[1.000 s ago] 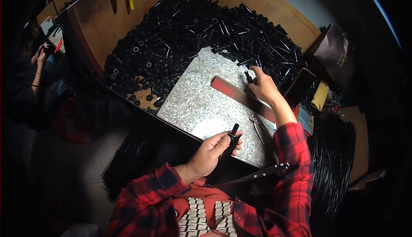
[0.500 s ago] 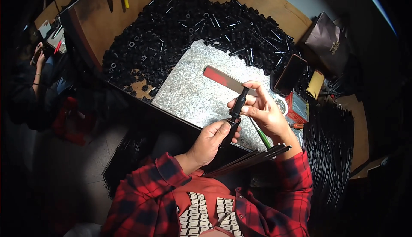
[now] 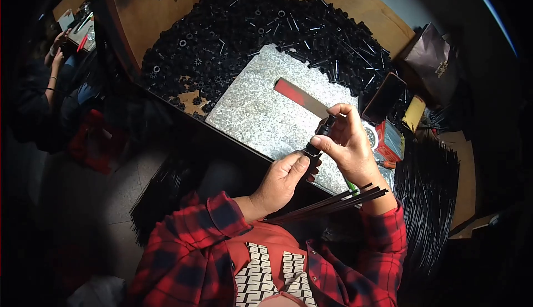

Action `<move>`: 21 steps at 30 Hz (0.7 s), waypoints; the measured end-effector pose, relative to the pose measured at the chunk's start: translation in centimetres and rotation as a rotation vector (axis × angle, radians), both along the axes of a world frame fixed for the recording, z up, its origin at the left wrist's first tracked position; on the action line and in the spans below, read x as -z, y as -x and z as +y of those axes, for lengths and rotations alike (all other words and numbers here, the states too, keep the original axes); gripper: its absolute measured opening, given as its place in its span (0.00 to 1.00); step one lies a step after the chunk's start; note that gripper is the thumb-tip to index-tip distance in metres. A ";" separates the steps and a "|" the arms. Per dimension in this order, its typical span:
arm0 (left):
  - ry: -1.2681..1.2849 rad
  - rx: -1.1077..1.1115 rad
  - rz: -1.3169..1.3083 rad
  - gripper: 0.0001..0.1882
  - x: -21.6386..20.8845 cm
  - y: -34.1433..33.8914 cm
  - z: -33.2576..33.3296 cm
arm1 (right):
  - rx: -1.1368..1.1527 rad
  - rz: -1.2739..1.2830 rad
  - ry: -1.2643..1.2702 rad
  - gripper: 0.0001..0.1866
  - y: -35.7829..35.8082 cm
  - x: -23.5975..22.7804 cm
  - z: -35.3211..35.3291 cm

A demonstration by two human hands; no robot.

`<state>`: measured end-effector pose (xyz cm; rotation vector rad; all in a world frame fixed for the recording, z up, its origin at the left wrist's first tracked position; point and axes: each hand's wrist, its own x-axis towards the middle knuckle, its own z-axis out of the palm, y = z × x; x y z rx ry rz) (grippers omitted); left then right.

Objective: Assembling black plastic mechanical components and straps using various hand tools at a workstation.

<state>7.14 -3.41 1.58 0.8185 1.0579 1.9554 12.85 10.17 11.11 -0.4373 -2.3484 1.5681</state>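
The left hand (image 3: pixel 280 180) closes around the lower end of a black tube (image 3: pixel 317 140), while the right hand (image 3: pixel 347 146) pinches its upper end. Beneath the grip lies a speckled metal plate (image 3: pixel 261 112); beyond it, a heap of black parts (image 3: pixel 250 35). Thin black rods (image 3: pixel 333 202) pass under the right wrist.

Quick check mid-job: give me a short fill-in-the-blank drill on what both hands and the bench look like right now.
1. Both the left hand and the right hand grip one small black tube-shaped part, held above the speckled ____ metal plate.
2. The heap of black parts lies on a ____ wooden table.
3. On the plate lies a flat strip whose far end is ____.

Missing words: grey; round; red
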 end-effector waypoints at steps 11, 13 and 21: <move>0.015 -0.097 0.110 0.18 0.2 -0.2 -0.1 | 0.037 -0.122 -0.405 0.24 0.6 -1.2 -1.1; 0.000 -0.092 0.081 0.18 0.2 -0.1 -0.1 | -0.025 -0.069 -0.387 0.23 0.6 -0.7 -0.3; -0.011 0.054 -0.148 0.19 0.7 0.6 0.1 | 0.042 -0.054 0.049 0.20 0.8 0.2 0.2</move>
